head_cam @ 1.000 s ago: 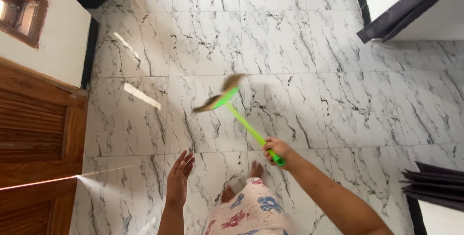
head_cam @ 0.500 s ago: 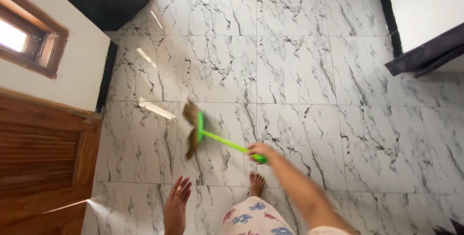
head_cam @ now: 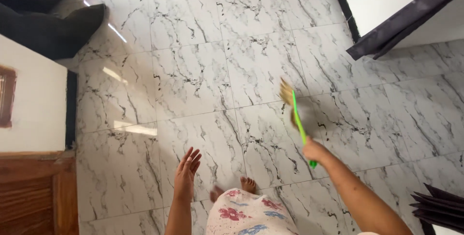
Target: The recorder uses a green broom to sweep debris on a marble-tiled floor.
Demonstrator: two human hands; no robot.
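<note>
A: Broom (head_cam: 296, 110) first, since the head view is all you get: your right hand (head_cam: 315, 152) is clamped around the green handle near its lower end, and the straw head is blurred, out over the marble floor (head_cam: 193, 80) ahead and to the right of you

B: And the left?

A: Your left hand (head_cam: 186, 169) holds nothing. The fingers are spread apart, palm turned inward, hanging over the tile in front of your bare foot (head_cam: 248, 184). It is well apart from the broom

B: Anything near the bristles I should mind?

A: Only bare tile lies under them. A dark curtain (head_cam: 401, 17) hangs along the white wall to the upper right, and a second dark fold (head_cam: 437, 206) sits at the lower right edge. A wooden door (head_cam: 34, 196) stands at lower left, and a dark heap (head_cam: 43, 17) lies in the upper left corner. All are well apart from the broom head

B: How do I sweep well from here?

A: My judgement: one hand that low on a short handle gives you reach but little control, so keep the wrist loose and the bristles flat on the tile rather than flicking upward. Draw strokes along the tile seams towards yourself, overlapping each pass. I cannot tell whether the bristles touch the floor, as the blur hides it
</note>
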